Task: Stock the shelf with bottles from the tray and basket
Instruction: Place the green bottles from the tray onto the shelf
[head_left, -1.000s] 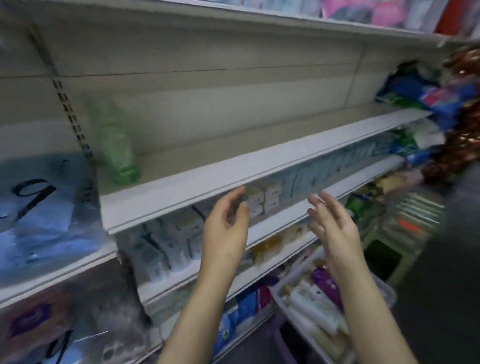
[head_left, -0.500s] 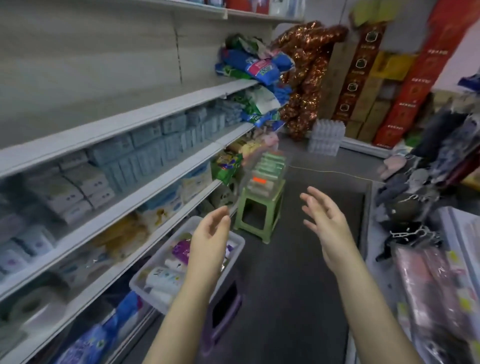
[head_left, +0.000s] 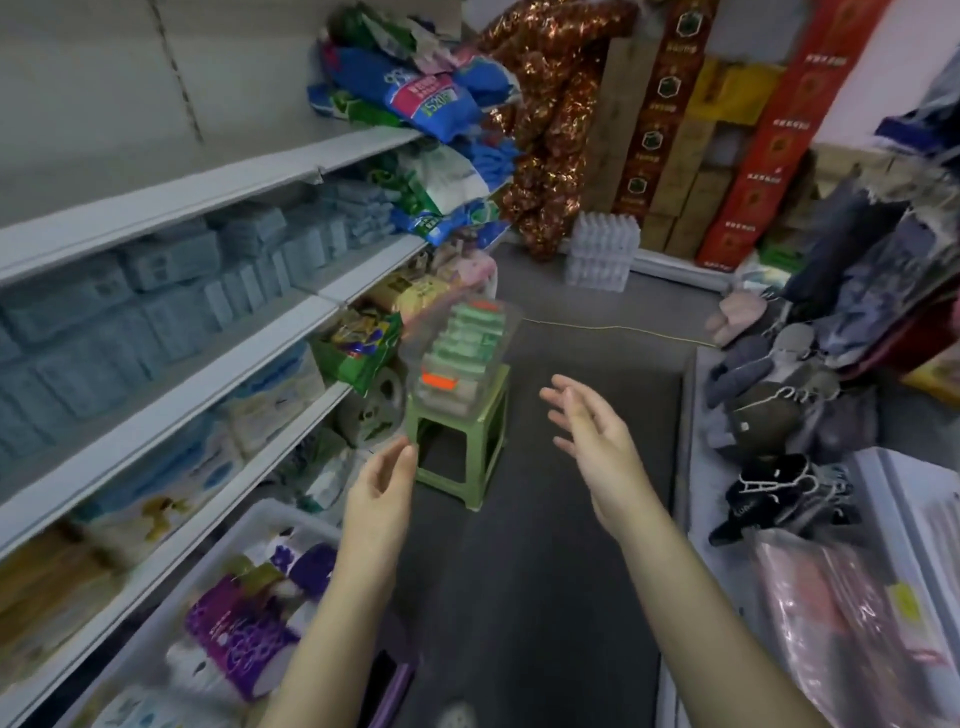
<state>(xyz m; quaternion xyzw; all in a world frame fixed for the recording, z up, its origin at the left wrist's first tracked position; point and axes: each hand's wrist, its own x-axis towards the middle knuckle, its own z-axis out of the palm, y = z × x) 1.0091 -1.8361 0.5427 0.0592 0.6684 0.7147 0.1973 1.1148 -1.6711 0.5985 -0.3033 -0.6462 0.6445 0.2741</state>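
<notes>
A clear tray (head_left: 415, 358) packed with green bottles (head_left: 470, 338) sits on a green plastic stool (head_left: 488, 441) in the aisle ahead. At my lower left stands a white basket (head_left: 275, 517) holding purple and white bottles (head_left: 236, 631). My left hand (head_left: 379, 501) hovers above the basket's right edge, fingers relaxed, holding nothing. My right hand (head_left: 589, 441) is raised in the aisle with fingers spread and empty, to the right of the stool. The white shelves (head_left: 171, 202) run along my left.
Lower shelves carry blue packs (head_left: 171, 291) and bagged goods. Stacked sacks (head_left: 415, 98) and red cartons (head_left: 758, 130) fill the aisle's far end, with a pack of water bottles (head_left: 602, 254). Clothing and bagged goods (head_left: 810, 395) line the right. Dark floor (head_left: 535, 597) runs between.
My view has swung right and down, from the upper shelf with one green bottle to the aisle, stool tray and basket. Both hands stayed empty and dropped lower.
</notes>
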